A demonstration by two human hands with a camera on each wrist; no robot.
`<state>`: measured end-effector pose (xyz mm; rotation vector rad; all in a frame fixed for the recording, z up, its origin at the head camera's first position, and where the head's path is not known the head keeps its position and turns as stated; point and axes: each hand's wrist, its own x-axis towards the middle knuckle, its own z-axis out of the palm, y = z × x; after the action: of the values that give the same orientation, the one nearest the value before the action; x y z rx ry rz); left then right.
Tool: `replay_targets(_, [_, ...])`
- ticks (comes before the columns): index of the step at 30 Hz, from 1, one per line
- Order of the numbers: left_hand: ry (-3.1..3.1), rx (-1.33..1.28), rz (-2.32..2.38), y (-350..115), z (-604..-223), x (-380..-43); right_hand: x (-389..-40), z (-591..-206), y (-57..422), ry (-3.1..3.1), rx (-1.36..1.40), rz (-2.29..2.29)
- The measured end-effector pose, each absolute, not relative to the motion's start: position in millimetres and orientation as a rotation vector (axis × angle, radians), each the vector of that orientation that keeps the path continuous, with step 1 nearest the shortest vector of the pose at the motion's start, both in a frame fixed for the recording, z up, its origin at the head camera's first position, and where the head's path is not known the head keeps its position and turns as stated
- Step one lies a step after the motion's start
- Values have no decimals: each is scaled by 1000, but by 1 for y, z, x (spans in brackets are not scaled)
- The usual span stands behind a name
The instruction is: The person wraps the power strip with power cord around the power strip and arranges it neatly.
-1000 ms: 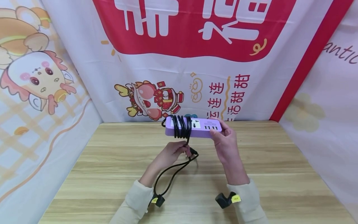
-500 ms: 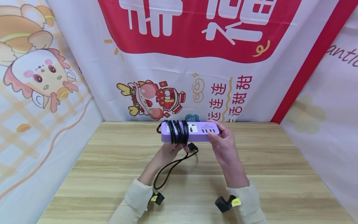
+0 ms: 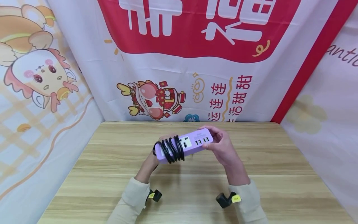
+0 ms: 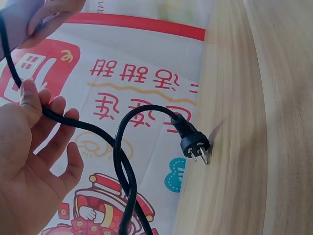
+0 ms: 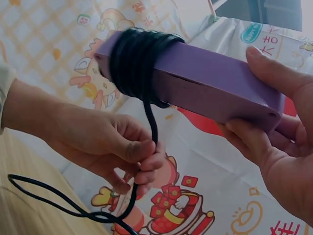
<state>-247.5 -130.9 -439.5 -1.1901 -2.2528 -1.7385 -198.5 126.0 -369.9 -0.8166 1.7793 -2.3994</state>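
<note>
The table (image 3: 279,174) has a pale wood-grain top, its tan bands running side to side, with rounded corners at the far edge.

Soft shadows fall on the bright table (image 3: 268,168), while the right wrist view is dimmer, perhaps blurred.

left hand (image 4: 36,152): holds black cord (image 4: 117,146) | plug (image 4: 188,137): prongs (image 4: 204,157) showing

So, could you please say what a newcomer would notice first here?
Probably the purple power strip, held in the right hand near the head view's middle, black cord wound round its other end. Next comes the red patch on the backdrop. In the left wrist view, the plug shows beyond the left hand, which holds the cord.
</note>
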Motion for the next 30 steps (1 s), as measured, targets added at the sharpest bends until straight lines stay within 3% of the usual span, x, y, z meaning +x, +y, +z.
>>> replay_targets(4, [-2328,-1136,-1295,-123,-422,-240,-203,-373,134,1811,-1060,-2225])
replay_targets(9, [-2373,-1131,-1208,-126,-421,-239,-206,-375,144,1925,-1227,-1999])
replay_targets(30, [-2445,-1006,-1026,-127,-415,-233,-208,-376,150,2524,-977,-1519])
